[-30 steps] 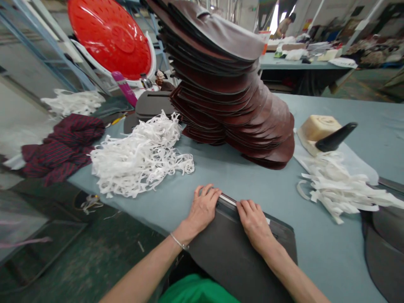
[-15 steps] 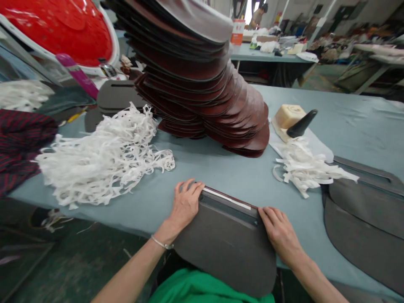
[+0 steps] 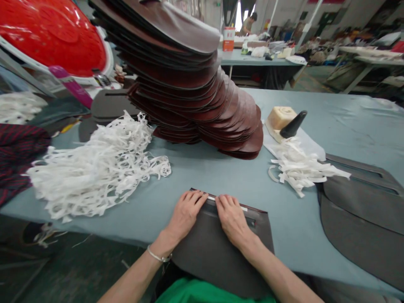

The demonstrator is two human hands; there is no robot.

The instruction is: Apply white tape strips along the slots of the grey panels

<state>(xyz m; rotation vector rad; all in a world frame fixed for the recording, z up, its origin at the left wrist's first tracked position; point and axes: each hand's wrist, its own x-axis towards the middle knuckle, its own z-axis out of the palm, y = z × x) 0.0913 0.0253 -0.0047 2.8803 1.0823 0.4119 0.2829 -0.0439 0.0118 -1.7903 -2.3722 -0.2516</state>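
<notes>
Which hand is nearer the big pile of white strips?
Left. The left hand rests on the dark grey panel, right of the white strips, not touching them; the right hand lies beside it, farther away.

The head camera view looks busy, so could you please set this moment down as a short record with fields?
Left hand: flat on a dark grey slotted panel, near its top edge
Right hand: flat on the same panel, beside the left hand
Along panel edge: white strip
Ahead: tall leaning stack of brown panels
Left of hands: heap of white offcut strips
Far right: more grey panels
Surface: pale blue-grey table cover
</notes>
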